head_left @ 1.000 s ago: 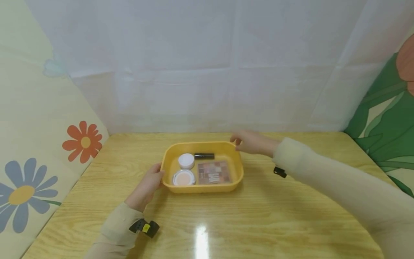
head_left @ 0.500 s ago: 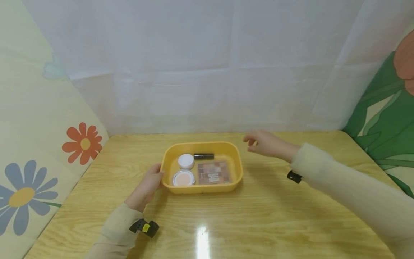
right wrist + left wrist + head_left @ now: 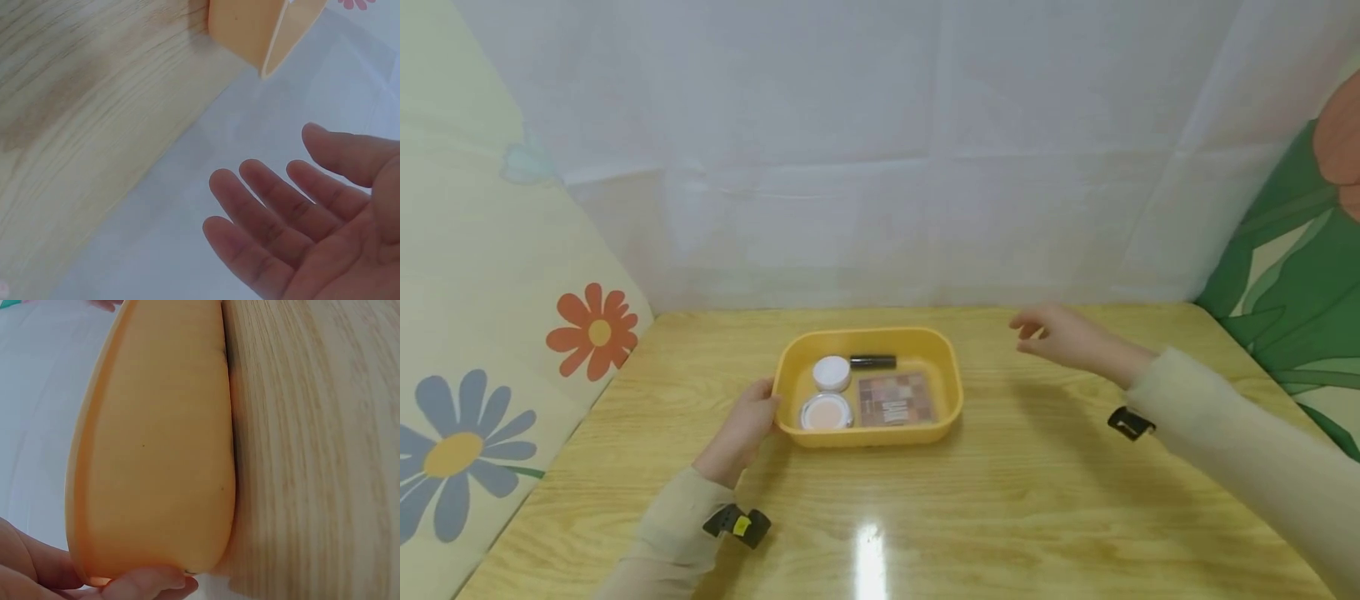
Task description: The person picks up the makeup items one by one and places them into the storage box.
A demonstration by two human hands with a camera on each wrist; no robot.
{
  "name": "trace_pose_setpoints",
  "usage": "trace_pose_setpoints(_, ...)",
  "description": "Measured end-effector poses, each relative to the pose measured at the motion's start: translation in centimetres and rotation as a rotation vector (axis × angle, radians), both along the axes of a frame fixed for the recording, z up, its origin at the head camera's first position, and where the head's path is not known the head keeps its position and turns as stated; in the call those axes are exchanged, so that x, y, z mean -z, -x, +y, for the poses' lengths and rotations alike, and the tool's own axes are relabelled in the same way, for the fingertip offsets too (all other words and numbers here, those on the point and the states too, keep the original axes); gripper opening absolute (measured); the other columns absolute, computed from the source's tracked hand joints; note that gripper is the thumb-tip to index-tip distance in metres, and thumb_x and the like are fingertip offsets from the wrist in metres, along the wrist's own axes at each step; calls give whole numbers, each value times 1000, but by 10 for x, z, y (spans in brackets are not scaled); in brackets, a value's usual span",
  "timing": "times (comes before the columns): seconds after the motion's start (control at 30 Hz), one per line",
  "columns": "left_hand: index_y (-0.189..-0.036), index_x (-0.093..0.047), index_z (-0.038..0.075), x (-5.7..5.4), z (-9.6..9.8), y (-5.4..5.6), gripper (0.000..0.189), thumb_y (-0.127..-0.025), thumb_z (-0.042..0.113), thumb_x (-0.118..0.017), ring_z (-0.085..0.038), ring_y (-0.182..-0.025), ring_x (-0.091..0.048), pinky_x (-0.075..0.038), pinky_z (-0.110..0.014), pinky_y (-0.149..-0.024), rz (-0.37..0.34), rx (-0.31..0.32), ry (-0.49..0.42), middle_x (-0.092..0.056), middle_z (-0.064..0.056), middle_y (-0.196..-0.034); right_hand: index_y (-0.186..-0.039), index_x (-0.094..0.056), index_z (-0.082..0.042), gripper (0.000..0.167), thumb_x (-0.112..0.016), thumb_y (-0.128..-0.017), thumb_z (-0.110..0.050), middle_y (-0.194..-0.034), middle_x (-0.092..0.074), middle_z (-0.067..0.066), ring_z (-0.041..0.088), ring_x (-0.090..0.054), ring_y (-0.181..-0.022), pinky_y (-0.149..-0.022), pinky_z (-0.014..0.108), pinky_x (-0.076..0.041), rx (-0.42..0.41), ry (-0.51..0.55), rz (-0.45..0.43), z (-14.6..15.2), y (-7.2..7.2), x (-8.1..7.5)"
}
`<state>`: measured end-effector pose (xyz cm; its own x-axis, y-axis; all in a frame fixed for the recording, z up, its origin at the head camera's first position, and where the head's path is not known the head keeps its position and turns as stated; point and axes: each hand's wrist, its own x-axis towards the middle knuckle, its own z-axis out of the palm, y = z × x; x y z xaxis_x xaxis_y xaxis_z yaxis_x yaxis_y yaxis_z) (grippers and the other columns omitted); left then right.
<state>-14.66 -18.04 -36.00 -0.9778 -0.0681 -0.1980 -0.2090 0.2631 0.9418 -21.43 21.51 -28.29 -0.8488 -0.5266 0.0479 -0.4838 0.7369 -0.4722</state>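
Note:
A yellow plastic tray (image 3: 868, 436) with rounded corners sits on the table in the head view. Inside lie a round white jar (image 3: 832, 373), a short black tube (image 3: 874, 362), a round compact (image 3: 826, 412) with a pale pink centre, and a makeup palette (image 3: 895, 400) with lettering on its lid. My left hand (image 3: 745, 427) grips the tray's left end; in the left wrist view its fingers (image 3: 144, 582) curl around the tray's corner. To the right of the tray, above the table, my right hand (image 3: 1070, 337) hangs with loosely bent fingers and holds nothing.
The wood-grain table (image 3: 985, 517) reaches back to a white cloth (image 3: 880, 233). Flower-printed panels (image 3: 490, 275) stand on both sides. Each wrist wears a black band (image 3: 737, 525).
My right hand has moved from beside the tray's back right corner away to the right. The left hand, the tray and its contents stay put.

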Motion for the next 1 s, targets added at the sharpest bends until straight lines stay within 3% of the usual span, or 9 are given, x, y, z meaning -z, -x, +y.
trace_pose_setpoints(0.3, -139, -31, -20, 0, 2, -1, 43, -100, -2, -29, -33, -103, -55, -50, -30, -77, 14, -10, -10, -45, -36, -131, -125, -50, 19, 39, -60, -94, -5, -113, -58, 35, 49, -57, -101, -83, 57, -49, 108, -8, -27, 34, -6, 8)
trace_pose_setpoints(0.53, -140, -29, -19, 0, 1, -1, 43, -100, -2, -28, -33, -107, -53, -50, -33, -80, -6, 12, -3, -42, -35, -135, -124, -43, 25, 48, -59, -94, -8, -120, -48, 45, 58, -48, -108, -87, 63, -44, 218, -102, -93, 60, -11, 17)
trace_pose_setpoints(1.0, -141, -26, -19, 2, 2, 0, 45, -100, -1, -27, -37, -111, -51, -50, -38, -85, -6, 26, -4, -39, -35, -137, -127, -35, 29, 55, -59, -93, -8, -124, -39, 51, 61, -44, -109, -84, 62, -46, 292, -148, -154, 84, -14, 30)
